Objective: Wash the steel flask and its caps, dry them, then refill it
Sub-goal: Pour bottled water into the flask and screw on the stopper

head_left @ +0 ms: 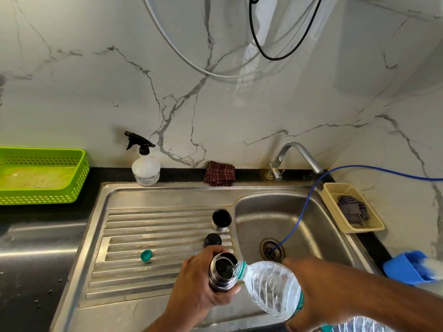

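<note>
**Q:** Where is the flask, and what holds it?

**A:** The flask [221, 271] is upright and uncapped at the drainboard's [155, 233] near right corner. The left grip [199, 281] curls round it. The right grip [311, 281] wraps a tilted bottle [271, 288], its neck at the flask's mouth.

**Q:** What surrounds it?

**A:** Two caps [221, 220] stand just behind, beside the basin [259, 219]. A teal lid [146, 255] lies well left, with bare steel ribs beyond it. A hose [299, 219] enters the drain. The wall is marble.
</note>
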The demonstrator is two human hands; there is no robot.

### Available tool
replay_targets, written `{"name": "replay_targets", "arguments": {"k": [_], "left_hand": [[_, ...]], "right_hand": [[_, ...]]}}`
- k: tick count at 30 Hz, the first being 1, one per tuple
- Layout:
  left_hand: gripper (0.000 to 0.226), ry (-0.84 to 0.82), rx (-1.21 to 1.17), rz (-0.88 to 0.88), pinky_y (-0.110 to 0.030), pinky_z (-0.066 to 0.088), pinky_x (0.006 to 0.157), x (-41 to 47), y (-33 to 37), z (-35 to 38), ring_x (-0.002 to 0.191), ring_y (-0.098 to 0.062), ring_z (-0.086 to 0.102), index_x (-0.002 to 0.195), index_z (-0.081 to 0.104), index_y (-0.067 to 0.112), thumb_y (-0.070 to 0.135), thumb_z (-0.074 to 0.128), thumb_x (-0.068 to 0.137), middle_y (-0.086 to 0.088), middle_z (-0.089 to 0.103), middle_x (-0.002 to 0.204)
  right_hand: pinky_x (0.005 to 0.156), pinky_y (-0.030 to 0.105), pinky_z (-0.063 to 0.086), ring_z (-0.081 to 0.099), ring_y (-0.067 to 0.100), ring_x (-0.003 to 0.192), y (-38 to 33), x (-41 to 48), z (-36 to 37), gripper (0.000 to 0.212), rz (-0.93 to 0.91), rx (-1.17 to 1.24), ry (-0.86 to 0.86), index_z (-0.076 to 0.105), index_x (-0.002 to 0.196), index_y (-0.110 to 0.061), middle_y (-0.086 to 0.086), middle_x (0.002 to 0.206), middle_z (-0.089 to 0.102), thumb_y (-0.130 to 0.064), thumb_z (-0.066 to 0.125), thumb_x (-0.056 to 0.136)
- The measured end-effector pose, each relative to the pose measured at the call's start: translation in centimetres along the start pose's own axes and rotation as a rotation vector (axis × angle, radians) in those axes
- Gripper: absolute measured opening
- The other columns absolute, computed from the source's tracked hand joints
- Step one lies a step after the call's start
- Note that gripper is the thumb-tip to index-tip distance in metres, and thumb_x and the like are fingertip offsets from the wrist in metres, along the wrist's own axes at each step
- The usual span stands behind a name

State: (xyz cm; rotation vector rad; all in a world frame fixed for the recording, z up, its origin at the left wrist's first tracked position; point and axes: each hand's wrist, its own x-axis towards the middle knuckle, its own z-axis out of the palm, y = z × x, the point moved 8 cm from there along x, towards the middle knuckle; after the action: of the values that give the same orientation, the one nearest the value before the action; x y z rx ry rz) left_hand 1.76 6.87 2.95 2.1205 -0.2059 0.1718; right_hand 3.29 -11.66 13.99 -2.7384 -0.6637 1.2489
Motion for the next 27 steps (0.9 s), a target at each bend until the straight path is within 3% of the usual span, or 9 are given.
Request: {"name": "replay_targets", "arguments": {"k": [15,20,27], "left_hand": [[0.059,-0.01,-0.009,-0.003,-0.037,0.052,0.09,0.08,-0.06,0.08,0.092,-0.001,0.065,0.113,0.052,0.043,0.058,0.085,0.067,0.027,0.065,0.104],[0.059,-0.011,-0.022,-0.006,-0.038,0.054,0.087,0.13,-0.15,0.13,0.092,-0.001,0.066,0.114,0.053,0.042,0.058,0.086,0.067,0.026,0.066,0.104],[0.06,-0.011,-0.012,-0.009,-0.036,0.054,0.088,0.02,-0.12,0.2,0.094,0.0,0.066,0.115,0.052,0.043,0.061,0.085,0.068,0.027,0.066,0.106]], "right_hand": [[0.09,0.031,0.057,0.063,0.008,0.102,0.58,-0.04,-0.08,0.073,0.045,-0.063,-0.002,0.05,0.128,-0.034,-0.014,0.116,0.06,-0.06,0.082,0.068],[0.09,0.033,0.058,0.063,0.009,0.103,0.78,0.07,0.1,0.082,0.059,-0.056,-0.016,0.046,0.134,-0.033,-0.013,0.12,0.059,-0.062,0.083,0.066],[0.083,0.034,0.061,0.067,0.01,0.092,1.02,0.13,0.02,0.07,0.078,-0.065,-0.019,0.051,0.124,-0.033,-0.006,0.109,0.064,-0.055,0.083,0.065]]}}
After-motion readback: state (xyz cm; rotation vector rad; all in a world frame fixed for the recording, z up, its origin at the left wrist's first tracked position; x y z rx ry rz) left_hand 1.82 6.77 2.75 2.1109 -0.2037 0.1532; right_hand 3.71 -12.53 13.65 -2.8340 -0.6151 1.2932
